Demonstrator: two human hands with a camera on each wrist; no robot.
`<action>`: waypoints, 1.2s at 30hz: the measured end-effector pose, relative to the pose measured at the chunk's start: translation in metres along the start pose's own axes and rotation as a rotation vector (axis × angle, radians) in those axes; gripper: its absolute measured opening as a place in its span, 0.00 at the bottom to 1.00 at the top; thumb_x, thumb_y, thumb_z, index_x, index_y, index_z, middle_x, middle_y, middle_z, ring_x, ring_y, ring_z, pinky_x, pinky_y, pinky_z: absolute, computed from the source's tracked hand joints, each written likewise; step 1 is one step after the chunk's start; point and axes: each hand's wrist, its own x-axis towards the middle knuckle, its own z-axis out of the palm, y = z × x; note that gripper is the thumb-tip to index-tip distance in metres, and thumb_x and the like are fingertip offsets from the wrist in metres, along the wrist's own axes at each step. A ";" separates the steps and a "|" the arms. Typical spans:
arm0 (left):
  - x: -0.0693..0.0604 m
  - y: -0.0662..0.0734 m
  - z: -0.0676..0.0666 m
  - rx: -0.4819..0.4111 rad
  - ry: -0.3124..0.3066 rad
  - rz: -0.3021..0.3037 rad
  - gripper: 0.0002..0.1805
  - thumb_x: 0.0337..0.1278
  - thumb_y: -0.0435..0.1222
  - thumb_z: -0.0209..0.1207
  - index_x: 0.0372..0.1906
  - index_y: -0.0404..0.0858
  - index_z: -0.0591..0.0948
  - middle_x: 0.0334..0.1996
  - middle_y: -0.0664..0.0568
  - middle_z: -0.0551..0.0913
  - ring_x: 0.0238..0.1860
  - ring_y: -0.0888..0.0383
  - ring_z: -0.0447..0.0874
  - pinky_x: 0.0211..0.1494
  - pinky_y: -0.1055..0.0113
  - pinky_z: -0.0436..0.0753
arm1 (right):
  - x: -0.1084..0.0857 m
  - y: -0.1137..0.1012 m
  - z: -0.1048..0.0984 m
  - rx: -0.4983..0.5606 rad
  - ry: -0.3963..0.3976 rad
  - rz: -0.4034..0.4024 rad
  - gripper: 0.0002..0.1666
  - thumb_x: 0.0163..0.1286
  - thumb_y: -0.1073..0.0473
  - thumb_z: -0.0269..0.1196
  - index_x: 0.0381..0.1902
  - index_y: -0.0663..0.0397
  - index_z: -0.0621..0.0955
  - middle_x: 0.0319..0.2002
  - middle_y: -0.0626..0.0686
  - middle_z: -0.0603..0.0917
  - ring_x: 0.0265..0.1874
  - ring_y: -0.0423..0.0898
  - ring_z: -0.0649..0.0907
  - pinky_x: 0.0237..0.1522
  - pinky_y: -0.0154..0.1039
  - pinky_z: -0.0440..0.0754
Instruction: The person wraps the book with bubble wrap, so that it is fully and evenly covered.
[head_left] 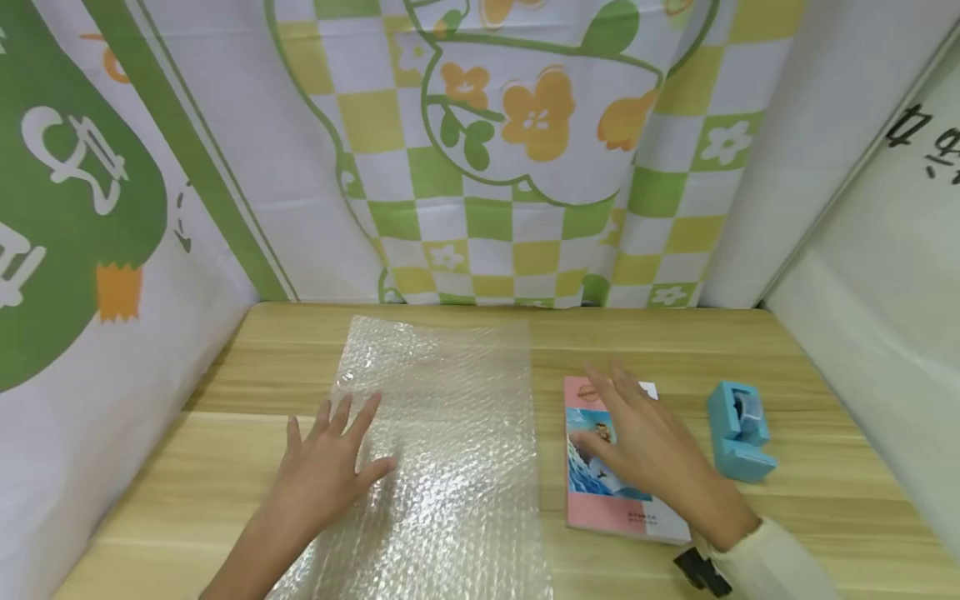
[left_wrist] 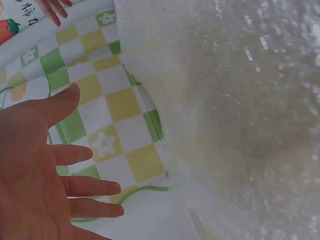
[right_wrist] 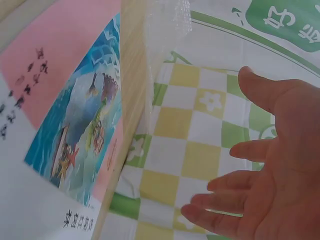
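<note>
A sheet of clear bubble wrap lies flat on the wooden table. Over its left edge hovers my left hand, fingers spread and holding nothing. My right hand is above a pink and white book with a blue sea picture on its cover, hiding part of it. Straight fingers and an empty palm show in the right wrist view, where the right hand is apart from the book. In the left wrist view, the left hand is likewise apart from the bubble wrap.
A blue tape dispenser with a roll of clear tape stands right of the book. Behind the wooden table hangs a green, yellow and white checkered cloth. White printed walls close in both sides. A black strap piece sits at the right wrist.
</note>
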 end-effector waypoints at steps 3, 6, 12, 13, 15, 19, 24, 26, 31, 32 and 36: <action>-0.004 -0.004 0.000 -0.001 0.017 -0.015 0.45 0.60 0.54 0.66 0.76 0.39 0.64 0.64 0.26 0.70 0.65 0.26 0.65 0.61 0.22 0.54 | 0.006 -0.003 0.002 0.015 0.014 -0.018 0.50 0.68 0.43 0.68 0.79 0.53 0.58 0.72 0.74 0.58 0.56 0.72 0.77 0.43 0.68 0.80; -0.008 -0.007 0.000 0.001 0.034 -0.031 0.43 0.60 0.52 0.66 0.74 0.37 0.66 0.61 0.26 0.74 0.62 0.27 0.70 0.61 0.23 0.57 | 0.011 -0.005 0.005 0.025 0.020 -0.028 0.46 0.67 0.45 0.69 0.76 0.55 0.63 0.70 0.73 0.65 0.52 0.68 0.81 0.39 0.62 0.83; -0.015 -0.012 0.004 -0.008 0.085 -0.057 0.41 0.58 0.49 0.69 0.71 0.33 0.70 0.50 0.29 0.82 0.52 0.31 0.80 0.58 0.27 0.67 | 0.022 -0.004 0.009 0.044 0.025 -0.030 0.40 0.67 0.48 0.70 0.71 0.60 0.70 0.62 0.65 0.77 0.51 0.61 0.84 0.42 0.57 0.84; -0.016 -0.013 0.005 -0.008 0.091 -0.062 0.40 0.57 0.49 0.69 0.70 0.32 0.71 0.48 0.30 0.82 0.49 0.32 0.81 0.56 0.29 0.71 | 0.024 -0.004 0.009 0.051 0.026 -0.035 0.39 0.67 0.49 0.70 0.70 0.61 0.71 0.61 0.65 0.78 0.50 0.60 0.84 0.41 0.56 0.85; -0.019 -0.015 0.007 -0.006 0.082 -0.082 0.40 0.57 0.49 0.69 0.69 0.31 0.71 0.47 0.29 0.81 0.45 0.32 0.83 0.50 0.35 0.78 | 0.027 -0.003 0.011 0.065 0.027 -0.043 0.39 0.67 0.49 0.70 0.69 0.61 0.72 0.59 0.65 0.80 0.48 0.59 0.85 0.39 0.54 0.85; -0.027 -0.022 0.010 -0.009 0.030 -0.127 0.40 0.58 0.49 0.69 0.68 0.29 0.71 0.50 0.25 0.78 0.40 0.33 0.83 0.38 0.43 0.84 | 0.035 -0.002 0.013 0.121 -0.008 -0.039 0.40 0.69 0.49 0.68 0.72 0.61 0.69 0.56 0.67 0.81 0.42 0.56 0.87 0.32 0.48 0.84; -0.035 -0.030 0.015 -0.018 -0.034 -0.157 0.42 0.57 0.49 0.69 0.69 0.29 0.69 0.50 0.23 0.76 0.39 0.32 0.83 0.34 0.46 0.84 | 0.047 0.001 0.016 0.212 -0.091 -0.016 0.45 0.72 0.46 0.65 0.77 0.59 0.60 0.51 0.65 0.82 0.27 0.45 0.83 0.29 0.47 0.81; -0.038 -0.033 0.017 -0.026 -0.054 -0.174 0.42 0.57 0.50 0.69 0.69 0.29 0.69 0.50 0.23 0.77 0.39 0.32 0.83 0.34 0.45 0.84 | 0.051 0.003 0.017 0.246 -0.116 -0.008 0.46 0.72 0.46 0.63 0.77 0.61 0.59 0.52 0.66 0.81 0.29 0.45 0.83 0.32 0.49 0.81; -0.045 -0.037 0.018 -0.057 -0.103 -0.224 0.43 0.58 0.50 0.68 0.71 0.30 0.68 0.50 0.25 0.77 0.39 0.34 0.82 0.35 0.45 0.84 | 0.062 0.007 0.023 0.340 -0.160 0.024 0.46 0.73 0.44 0.62 0.77 0.62 0.57 0.59 0.71 0.76 0.45 0.57 0.84 0.42 0.54 0.83; -0.046 -0.038 0.018 -0.062 -0.109 -0.229 0.43 0.58 0.50 0.68 0.71 0.30 0.68 0.49 0.25 0.77 0.39 0.35 0.82 0.34 0.46 0.84 | 0.064 0.008 0.024 0.355 -0.168 0.031 0.46 0.73 0.45 0.62 0.77 0.62 0.57 0.59 0.72 0.76 0.46 0.58 0.84 0.43 0.56 0.82; -0.050 -0.041 0.020 -0.088 -0.133 -0.249 0.44 0.57 0.49 0.69 0.71 0.30 0.67 0.48 0.27 0.78 0.35 0.39 0.83 0.29 0.51 0.83 | 0.074 0.008 0.030 0.457 -0.205 0.080 0.45 0.73 0.48 0.63 0.78 0.60 0.56 0.60 0.73 0.74 0.43 0.57 0.85 0.44 0.55 0.83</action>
